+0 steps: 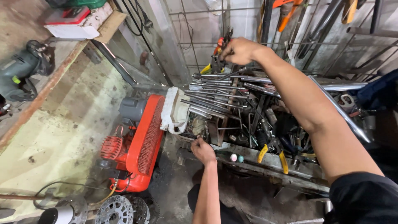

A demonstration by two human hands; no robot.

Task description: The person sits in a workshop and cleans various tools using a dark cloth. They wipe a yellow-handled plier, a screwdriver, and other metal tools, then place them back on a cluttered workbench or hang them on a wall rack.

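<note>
My right hand [239, 50] reaches far out over a heap of tools, its fingers closed on a dark plier-like tool [217, 62] hanging at the wire grid on the wall. My left hand [202, 150] is low at the near edge of the metal rack [265, 164], fingers curled on the rim beside a small dark part; what it pinches is too small to tell. Between the hands lie several long chrome wrenches and bars [215, 93] stacked on the rack.
An orange air compressor [139, 143] stands on the concrete floor at left, a white plastic container [174, 110] beside it. Yellow-handled pliers [273, 155] lie on the rack front. A workbench [45, 83] with an angle grinder [23, 70] is at far left; brake discs [116, 209] lie at bottom.
</note>
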